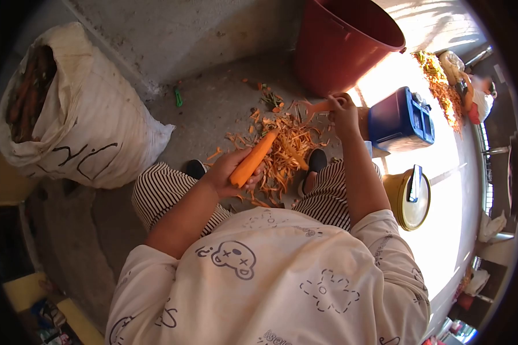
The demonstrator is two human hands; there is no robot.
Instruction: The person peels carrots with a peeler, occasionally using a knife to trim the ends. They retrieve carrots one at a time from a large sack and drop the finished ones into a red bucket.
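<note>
My left hand (227, 172) is wrapped around a peeled carrot (255, 158), its thick end toward me and its tip pointing away. Off to the right, my right hand (344, 118) is closed on the handle of a peeler (321, 106), orange-pink in colour, held apart from the carrot. Its blade is too small to make out clearly. Below both hands, a heap of carrot peelings (288, 138) lies on the floor between my feet.
At left stands a white sack (106, 121) of carrots. A green object (178, 97) lies on the floor. A red bucket (345, 52), a blue jerrycan (402, 119) and a yellow bucket (400, 201) with a phone (415, 183) on top are at right. Another person (479, 98) sits beside more peelings (440, 89).
</note>
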